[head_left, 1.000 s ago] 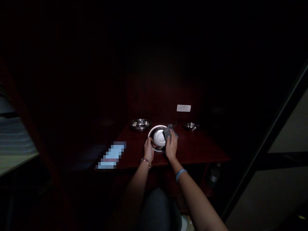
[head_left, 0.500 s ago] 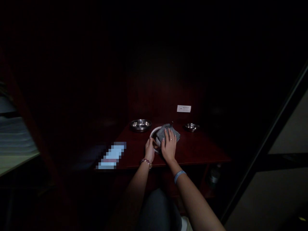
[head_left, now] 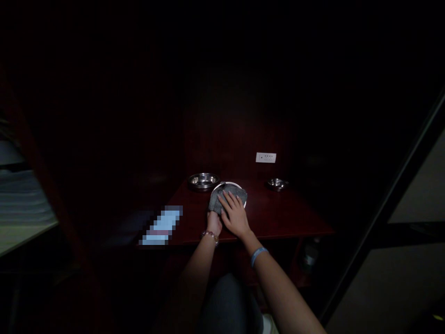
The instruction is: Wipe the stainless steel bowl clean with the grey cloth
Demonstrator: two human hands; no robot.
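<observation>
A round dish with a white rim is on the dark red table, mostly hidden under a grey cloth. My left hand grips the dish at its near left edge; the cloth hides the fingertips. Spread flat on top of the cloth, my right hand presses it against the dish, fingers apart. A beaded bracelet is on my left wrist and a light blue band on my right one.
Behind the dish to the left stands a shiny metal bowl. A smaller metal bowl is at the right, below a white wall socket. The table's front edge faces me. A bottle stands underneath at the right.
My right hand has moved left and slightly nearer me, taking the cloth from the dish's right side to cover most of it. My left hand stays at the near left edge.
</observation>
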